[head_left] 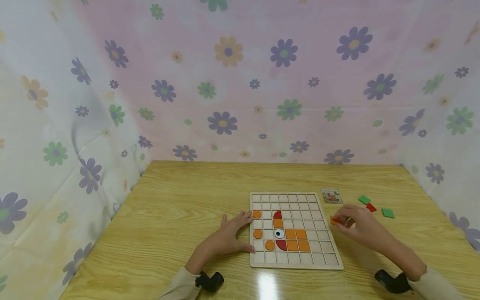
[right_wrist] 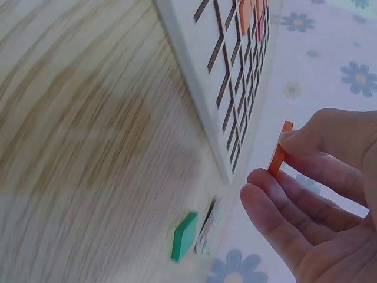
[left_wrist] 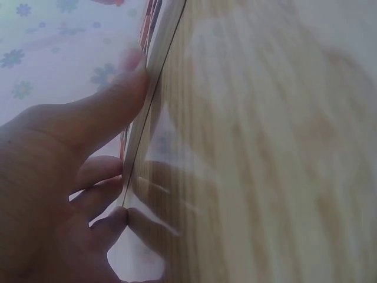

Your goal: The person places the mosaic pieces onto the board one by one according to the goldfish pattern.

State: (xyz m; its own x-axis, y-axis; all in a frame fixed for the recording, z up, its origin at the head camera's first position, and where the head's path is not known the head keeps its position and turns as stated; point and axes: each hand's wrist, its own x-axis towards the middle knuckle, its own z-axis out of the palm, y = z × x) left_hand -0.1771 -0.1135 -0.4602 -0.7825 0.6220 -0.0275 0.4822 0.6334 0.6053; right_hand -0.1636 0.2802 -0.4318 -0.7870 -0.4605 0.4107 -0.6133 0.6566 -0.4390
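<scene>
A wooden grid board [head_left: 296,259] lies on the table, with orange squares [head_left: 292,246], orange discs [head_left: 258,233], red curved pieces [head_left: 277,214] and a round eye piece [head_left: 279,233] in its cells. My left hand [head_left: 228,236] rests along the board's left edge, thumb and fingertips touching the rim. Beyond the right edge, my right hand [head_left: 358,225] pinches a thin orange tile [right_wrist: 280,147] between thumb and fingers. In the right wrist view the tile is seen nearly edge-on, held up off the table.
A small picture card [head_left: 332,196] lies by the board's far right corner. Beside it are green tiles [head_left: 388,213] and a red piece [head_left: 371,207]. One green tile [right_wrist: 185,236] is near the card in the right wrist view. Flowered cloth [head_left: 255,96] surrounds the wooden table [head_left: 180,196].
</scene>
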